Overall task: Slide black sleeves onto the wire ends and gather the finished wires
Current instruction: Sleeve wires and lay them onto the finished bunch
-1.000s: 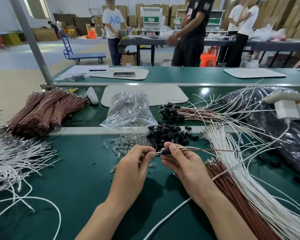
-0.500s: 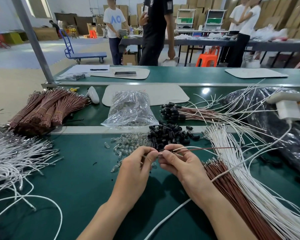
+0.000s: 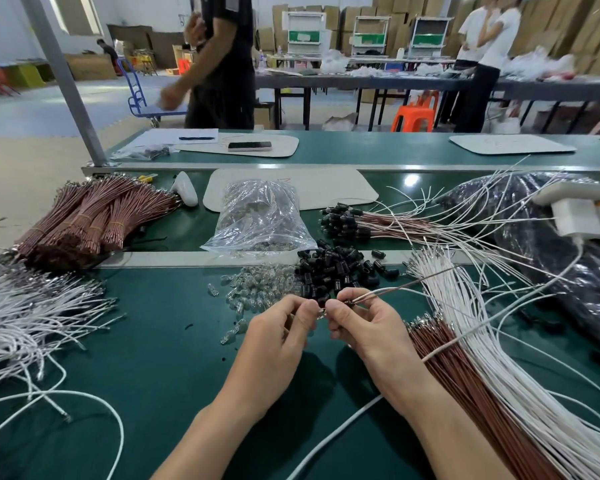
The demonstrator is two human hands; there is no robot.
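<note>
Stacked cardboard boxes (image 3: 568, 26) along back wall; orange stool (image 3: 414, 114); blue trolley (image 3: 136, 95).

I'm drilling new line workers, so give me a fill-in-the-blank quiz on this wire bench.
The pile of loose sleeves is ___ in colour. The clear bulbs lie to the sleeves' ___. The right hand pinches a thin ___.
Missing: black, left, wire.

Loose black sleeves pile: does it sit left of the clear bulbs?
No, the loose black sleeves lie right of the clear bulbs, touching that heap's edge.
</note>
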